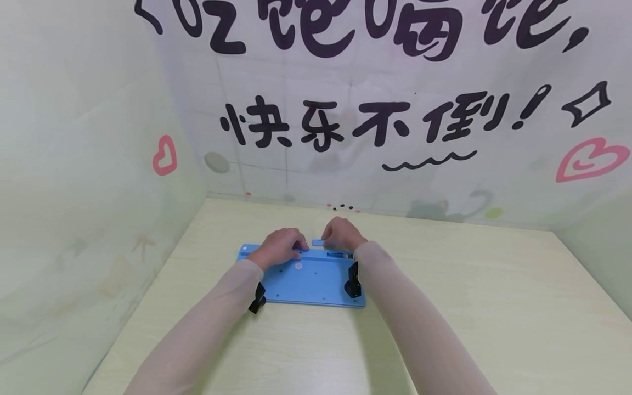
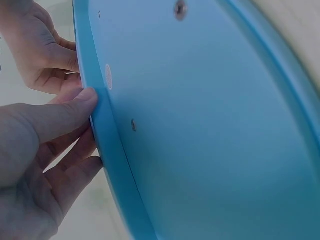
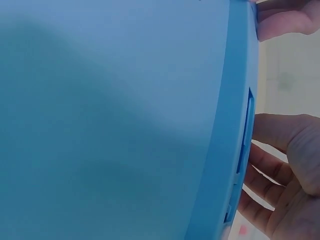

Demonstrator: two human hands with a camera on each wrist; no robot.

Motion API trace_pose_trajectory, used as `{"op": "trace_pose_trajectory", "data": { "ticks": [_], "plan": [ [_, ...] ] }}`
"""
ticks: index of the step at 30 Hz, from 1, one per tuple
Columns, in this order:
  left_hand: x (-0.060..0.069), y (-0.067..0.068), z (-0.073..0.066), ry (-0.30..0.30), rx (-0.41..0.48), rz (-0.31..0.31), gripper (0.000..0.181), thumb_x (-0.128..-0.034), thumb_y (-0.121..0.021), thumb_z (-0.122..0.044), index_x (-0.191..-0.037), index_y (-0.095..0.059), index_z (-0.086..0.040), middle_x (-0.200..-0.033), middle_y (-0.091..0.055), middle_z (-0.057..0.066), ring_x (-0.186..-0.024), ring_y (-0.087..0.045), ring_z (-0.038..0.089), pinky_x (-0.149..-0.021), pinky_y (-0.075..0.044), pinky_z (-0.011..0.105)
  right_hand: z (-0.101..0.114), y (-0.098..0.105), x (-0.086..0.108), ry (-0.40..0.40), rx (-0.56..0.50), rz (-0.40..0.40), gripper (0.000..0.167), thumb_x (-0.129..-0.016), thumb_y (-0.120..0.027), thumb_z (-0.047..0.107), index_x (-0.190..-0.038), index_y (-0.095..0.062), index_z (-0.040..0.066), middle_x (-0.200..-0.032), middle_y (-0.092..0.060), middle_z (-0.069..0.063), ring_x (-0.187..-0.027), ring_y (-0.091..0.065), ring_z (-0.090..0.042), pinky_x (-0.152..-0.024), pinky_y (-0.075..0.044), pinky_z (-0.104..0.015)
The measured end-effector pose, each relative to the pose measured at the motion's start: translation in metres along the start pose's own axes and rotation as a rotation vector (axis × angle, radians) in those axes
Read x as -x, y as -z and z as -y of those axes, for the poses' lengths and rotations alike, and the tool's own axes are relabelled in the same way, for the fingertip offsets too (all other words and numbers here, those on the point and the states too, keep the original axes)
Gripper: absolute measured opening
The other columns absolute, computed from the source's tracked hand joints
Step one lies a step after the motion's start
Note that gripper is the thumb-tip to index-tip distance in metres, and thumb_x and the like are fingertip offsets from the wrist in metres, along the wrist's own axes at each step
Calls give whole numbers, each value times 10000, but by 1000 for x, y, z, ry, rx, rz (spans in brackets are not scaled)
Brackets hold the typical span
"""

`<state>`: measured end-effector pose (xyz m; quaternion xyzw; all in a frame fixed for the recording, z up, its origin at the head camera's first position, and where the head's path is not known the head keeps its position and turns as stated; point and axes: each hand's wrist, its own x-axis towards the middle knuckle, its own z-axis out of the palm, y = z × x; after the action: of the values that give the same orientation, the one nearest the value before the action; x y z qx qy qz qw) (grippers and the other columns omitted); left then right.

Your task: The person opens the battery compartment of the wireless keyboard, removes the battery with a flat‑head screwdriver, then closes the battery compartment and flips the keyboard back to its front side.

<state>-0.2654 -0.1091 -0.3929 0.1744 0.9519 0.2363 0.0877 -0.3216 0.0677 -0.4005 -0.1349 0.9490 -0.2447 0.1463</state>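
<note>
A light blue keyboard (image 1: 306, 285) lies underside up on the table, its screws and round pads showing. My left hand (image 1: 283, 244) grips its far edge near the middle; the left wrist view shows the thumb (image 2: 82, 102) on the raised rim and fingers behind it. My right hand (image 1: 342, 233) is just beyond the far edge, with its fingers on a small blue cover (image 1: 317, 242). That cover sticks out to the left of the fingers, and the rest of it is hidden. Close to this hand, an open battery slot (image 3: 245, 135) runs along the rim.
The pale wooden table (image 1: 474, 307) extends on both sides of the keyboard. A printed cloth wall (image 1: 345, 181) stands behind it, with another pale wall (image 1: 99, 219) on the left. Black wrist cameras (image 1: 353, 281) hang from both forearms over the keyboard.
</note>
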Motion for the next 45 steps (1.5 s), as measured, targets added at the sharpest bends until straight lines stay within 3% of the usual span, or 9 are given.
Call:
{"op": "trace_pose_trajectory", "data": {
  "ticks": [23,38,45],
  "plan": [
    [-1,1,-1,-29,0,-20,170,-788,-712,-67,-944,-710,-134,-920,-628,-20,-862,-565,147,-834,-449,336,1,1,3,58,-21,-15,41,-812,-684,67,-850,-668,68,-831,-623,-25,-759,-553,-188,-770,-474,-320],
    [2,2,-1,-24,-7,-22,157,-801,-699,-55,-947,-707,-112,-905,-621,-20,-848,-559,140,-825,-453,328,4,16,23,146,23,-11,50,-811,-691,74,-847,-659,59,-855,-622,-37,-779,-569,-180,-750,-489,-327],
    [1,1,1,-6,7,-12,166,-803,-699,-64,-958,-707,-122,-929,-626,-20,-863,-556,146,-845,-447,331,2,20,32,167,26,28,38,-820,-676,55,-850,-653,48,-813,-610,-31,-727,-560,-169,-692,-488,-287]
  ]
}}
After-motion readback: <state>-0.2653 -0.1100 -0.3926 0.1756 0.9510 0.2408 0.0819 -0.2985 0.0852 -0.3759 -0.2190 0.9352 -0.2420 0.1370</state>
